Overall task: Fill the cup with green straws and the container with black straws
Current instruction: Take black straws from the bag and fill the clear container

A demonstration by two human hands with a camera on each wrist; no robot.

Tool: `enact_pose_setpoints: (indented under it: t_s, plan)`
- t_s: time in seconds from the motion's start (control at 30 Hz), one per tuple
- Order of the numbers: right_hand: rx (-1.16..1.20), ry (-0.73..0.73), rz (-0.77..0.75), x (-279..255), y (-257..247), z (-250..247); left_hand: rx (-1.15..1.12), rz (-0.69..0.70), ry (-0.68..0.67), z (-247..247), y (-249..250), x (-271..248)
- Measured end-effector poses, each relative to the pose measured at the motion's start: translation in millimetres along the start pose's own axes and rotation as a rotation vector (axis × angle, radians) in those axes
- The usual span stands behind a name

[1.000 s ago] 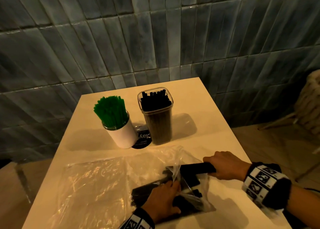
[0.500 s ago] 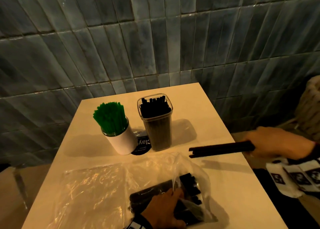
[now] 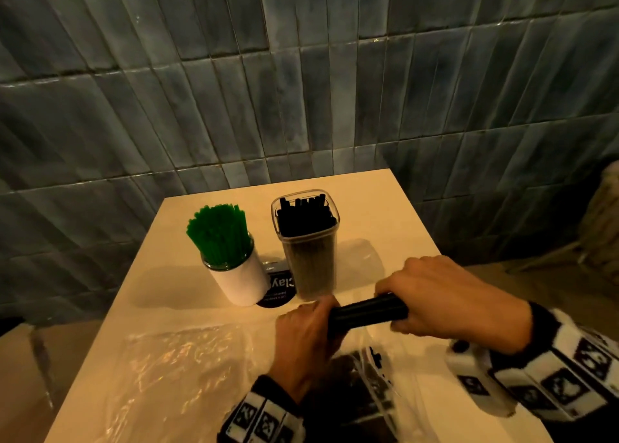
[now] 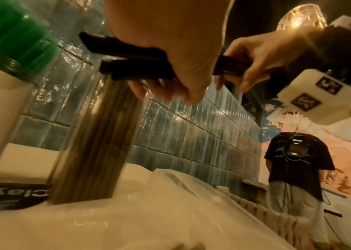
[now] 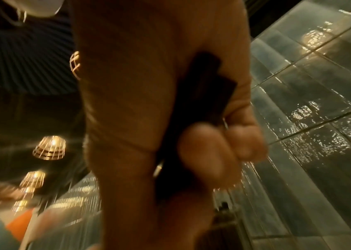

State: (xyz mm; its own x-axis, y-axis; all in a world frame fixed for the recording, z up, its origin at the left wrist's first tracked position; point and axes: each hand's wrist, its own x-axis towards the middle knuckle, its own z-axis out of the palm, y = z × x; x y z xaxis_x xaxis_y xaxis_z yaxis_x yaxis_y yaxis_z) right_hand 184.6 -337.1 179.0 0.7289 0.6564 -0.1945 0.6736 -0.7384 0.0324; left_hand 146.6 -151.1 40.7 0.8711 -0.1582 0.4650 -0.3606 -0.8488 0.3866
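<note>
Gripping a bundle of black straws [image 3: 368,312] with both hands, I hold it level above the table [image 3: 385,214]: my right hand [image 3: 449,302] is curled round one end, my left hand [image 3: 308,338] wraps the other. Just beyond my left hand stands the clear container [image 3: 310,261], already packed with upright black straws. To the left of that, the white cup [image 3: 239,283] is crowded with green straws [image 3: 217,235]. Between the two lies a black round coaster [image 3: 278,288] with white lettering. Beneath my wrists a clear plastic bag [image 3: 378,385] with more black straws inside lies on the table, and a second plastic bag [image 3: 174,372] lies flat left of my left hand.
</note>
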Motion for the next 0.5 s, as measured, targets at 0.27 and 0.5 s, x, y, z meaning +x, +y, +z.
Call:
enact_pose_setpoints:
  t_s: [0.27, 0.5]
  plan:
    - [1.198, 0.196, 0.041, 10.8, 11.7, -19.5, -0.762, -0.605, -0.090, -14.0, 1.9, 11.7]
    - [1.425, 0.104, -0.206, 37.9, -15.4, 5.7, -0.895, -0.449, -0.272, -30.6, 21.3, 36.9]
